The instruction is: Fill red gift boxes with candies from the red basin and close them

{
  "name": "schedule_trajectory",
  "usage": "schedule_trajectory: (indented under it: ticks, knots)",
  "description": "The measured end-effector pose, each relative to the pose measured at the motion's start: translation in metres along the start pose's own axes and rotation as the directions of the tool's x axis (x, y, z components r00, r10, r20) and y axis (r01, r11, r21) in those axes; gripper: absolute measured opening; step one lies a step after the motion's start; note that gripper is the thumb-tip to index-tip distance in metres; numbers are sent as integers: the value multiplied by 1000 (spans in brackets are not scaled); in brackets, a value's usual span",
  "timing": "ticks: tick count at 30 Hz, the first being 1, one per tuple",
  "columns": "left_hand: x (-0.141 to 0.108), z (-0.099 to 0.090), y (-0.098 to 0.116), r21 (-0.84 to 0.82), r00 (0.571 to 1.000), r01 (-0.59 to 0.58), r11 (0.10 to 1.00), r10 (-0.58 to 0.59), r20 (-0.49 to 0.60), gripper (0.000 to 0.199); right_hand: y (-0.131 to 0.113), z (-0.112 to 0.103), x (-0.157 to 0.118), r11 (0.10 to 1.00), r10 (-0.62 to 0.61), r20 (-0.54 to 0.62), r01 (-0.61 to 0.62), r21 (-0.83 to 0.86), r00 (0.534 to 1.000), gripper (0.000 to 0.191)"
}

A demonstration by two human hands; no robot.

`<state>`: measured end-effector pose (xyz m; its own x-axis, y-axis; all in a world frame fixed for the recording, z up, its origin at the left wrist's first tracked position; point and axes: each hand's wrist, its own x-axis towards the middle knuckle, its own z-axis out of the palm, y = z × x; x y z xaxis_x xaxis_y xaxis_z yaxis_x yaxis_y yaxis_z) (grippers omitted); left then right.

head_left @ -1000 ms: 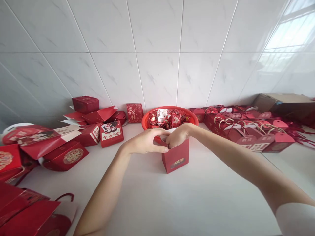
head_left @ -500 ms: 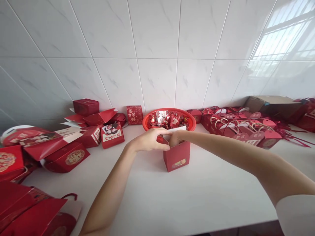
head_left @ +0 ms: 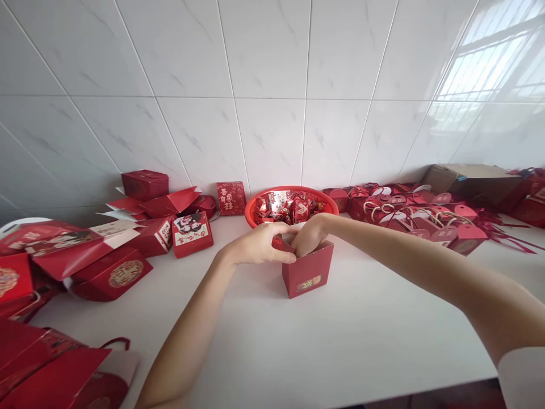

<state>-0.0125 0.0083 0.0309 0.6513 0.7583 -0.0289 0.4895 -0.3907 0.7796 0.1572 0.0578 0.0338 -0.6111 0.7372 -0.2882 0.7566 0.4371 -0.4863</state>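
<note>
White tabletop [head_left: 298,352]: my left hand [head_left: 259,243], thumb and fingers part-spread, is holding the upright red box [head_left: 309,264] near the basket [head_left: 251,212], my right hand [head_left: 310,236] is sitting fingers-deep inside, grasp hidden, probably mid-filling, withdrawal calling for a steady box.

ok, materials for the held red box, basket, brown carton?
Red box: likely coated paperboard, low sheen; crisp folds, thin edges. Basket: probably plastic, slightly glossy; smooth bright rim, fine perforations. Brown carton: looks like uncoated cardboard, dull; plain tan surface.
</note>
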Motion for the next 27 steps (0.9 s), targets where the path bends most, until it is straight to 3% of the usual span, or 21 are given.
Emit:
schedule_trajectory:
  ticks: [2,3,5,7,9,10,12,14,16,18,21,24,27]
  knots:
    - [-1,1,0,-11,1000,-15,1000,15,4,66,-1,-13,-12,1000,-21,285,14,27,958,24]
    - [-1,1,0,-4,1000,-23,1000,23,6,62,-1,-20,-21,997,-73,333,57,57,940,22]
    - [-2,1,0,43,999,-32,999,32,-6,54,3,-31,-43,964,-257,196,237,120,946,22]
    - [-2,2,0,111,998,-37,993,42,-42,51,11,-34,-68,897,-406,-73,413,160,911,13]
    - [-2,3,-1,169,996,-41,985,55,-77,50,24,-27,-90,874,-405,-342,469,129,848,22]
    - [-2,3,-1,192,994,-48,980,65,-86,51,33,-20,-97,876,-356,-494,467,120,794,25]
    - [-1,5,-1,231,992,-68,971,91,-90,50,52,0,-104,894,-254,-671,433,111,696,36]
    - [0,8,-2,265,988,-88,960,117,-96,50,70,23,-101,924,-186,-708,367,111,682,56]
    - [1,11,-2,294,984,-96,951,135,-115,50,83,44,-92,922,-164,-701,360,141,694,64]
    - [3,14,-1,314,982,-77,946,126,-139,53,89,59,-82,895,-153,-700,398,200,697,51]
    - [5,17,-2,327,975,-61,943,127,-184,59,90,72,-70,874,-93,-759,418,248,645,30]
    - [6,18,-2,334,965,-84,939,160,-208,52,90,78,-63,870,-41,-809,419,259,586,25]
    - [7,18,-3,333,965,-100,937,173,-196,44,91,82,-61,856,-26,-825,439,274,565,23]
